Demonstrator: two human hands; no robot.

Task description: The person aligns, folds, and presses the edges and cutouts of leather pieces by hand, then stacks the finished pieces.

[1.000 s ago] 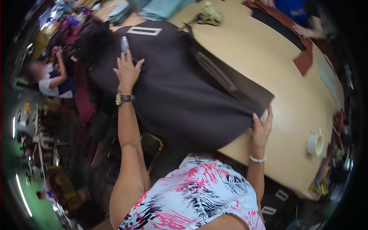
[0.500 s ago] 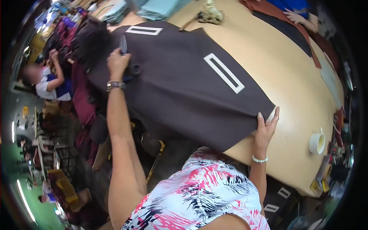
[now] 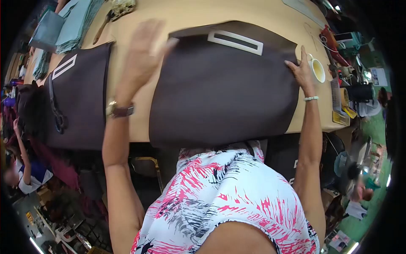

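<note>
Dark panel (image 3: 224, 93), probably light and supple, best held by opposite edges; left hand (image 3: 141, 63) open, right hand (image 3: 303, 76) touching right edge, grip unclear.

Single view, head-worn. We look from above the chest, forward and steeply down. Nearest the lens, at bottom centre, sits the printed top (image 3: 245, 190); farther off, the left hand (image 3: 141, 59) and right hand (image 3: 303, 75) both fall in the upper half, where the worktop (image 3: 262, 15) spans most of the width. We note a very wide, fisheye field: edges bow, corners go black.
</note>
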